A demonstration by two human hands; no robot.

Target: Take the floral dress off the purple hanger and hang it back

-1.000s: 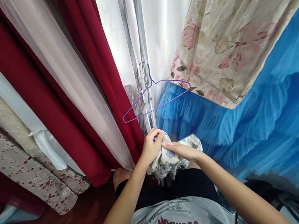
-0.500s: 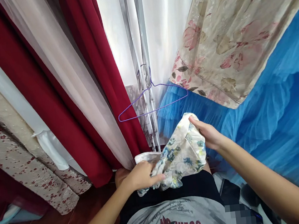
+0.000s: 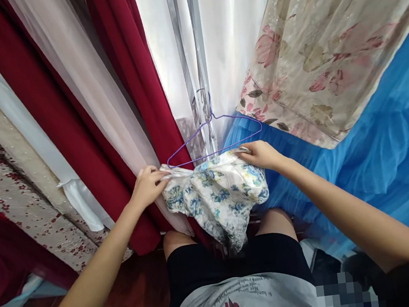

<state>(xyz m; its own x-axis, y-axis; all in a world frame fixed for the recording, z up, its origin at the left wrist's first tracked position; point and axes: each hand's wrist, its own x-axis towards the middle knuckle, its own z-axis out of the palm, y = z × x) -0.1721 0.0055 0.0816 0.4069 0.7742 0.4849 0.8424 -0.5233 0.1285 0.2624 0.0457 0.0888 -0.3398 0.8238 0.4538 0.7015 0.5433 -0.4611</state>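
Observation:
A white garment with blue and yellow flowers (image 3: 218,191) is stretched between my hands, its lower part hanging over my lap. My left hand (image 3: 149,183) pinches the top edge at the left corner. At the right end of that edge, my right hand (image 3: 262,155) is closed on the cloth. Just above the garment hangs a purple wire hanger (image 3: 197,133), with its lower bar close to the cloth's top edge. I cannot tell whether the two touch. The garment's exact kind is unclear.
Dark red drapes (image 3: 77,138) and a pale sheer fabric (image 3: 106,100) hang on the left. White cloth (image 3: 239,36) hangs behind the hanger. To the right are a floral beige fabric (image 3: 327,60) and blue tulle (image 3: 387,167). Red tiled floor (image 3: 125,300) shows below.
The garment has been lifted from my lap up to the hanger and spread out. My left hand moved up and left to its corner; my right hand rose slightly.

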